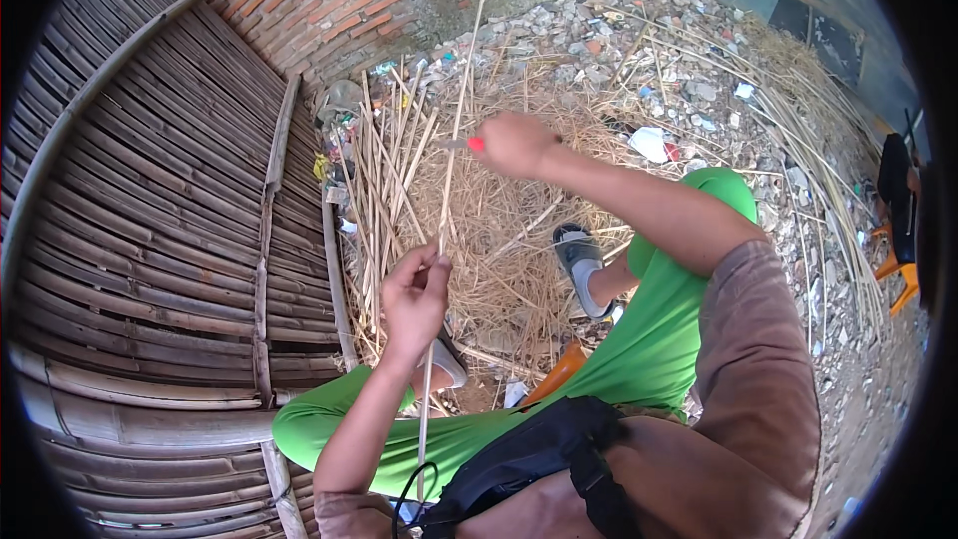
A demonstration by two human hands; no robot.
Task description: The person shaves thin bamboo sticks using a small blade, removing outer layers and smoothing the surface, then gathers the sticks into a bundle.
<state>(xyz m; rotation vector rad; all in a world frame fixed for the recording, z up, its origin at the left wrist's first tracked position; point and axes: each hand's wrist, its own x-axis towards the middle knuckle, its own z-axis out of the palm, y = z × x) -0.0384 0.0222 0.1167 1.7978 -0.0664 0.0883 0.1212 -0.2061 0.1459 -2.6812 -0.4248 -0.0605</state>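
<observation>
A long thin bamboo strip [454,160] runs from near my lap up toward the brick wall. My left hand [416,299] pinches it around its middle, thumb and fingers closed. Farther along, my right hand [517,145] is wrapped round the red handle of a knife [475,144]. The knife's short blade points left and lies across the strip; whether it cuts in or only touches cannot be made out. Most of the handle is hidden in my fist. Below the hands, pale shavings [499,230] cover the ground.
Several cut bamboo strips [384,155] lie piled left of the shavings. A slatted bamboo wall [180,200] closes the left side, a brick wall [339,0] the far side. Rubble, litter and more long strips [798,160] spread to the right, near an orange chair [898,274].
</observation>
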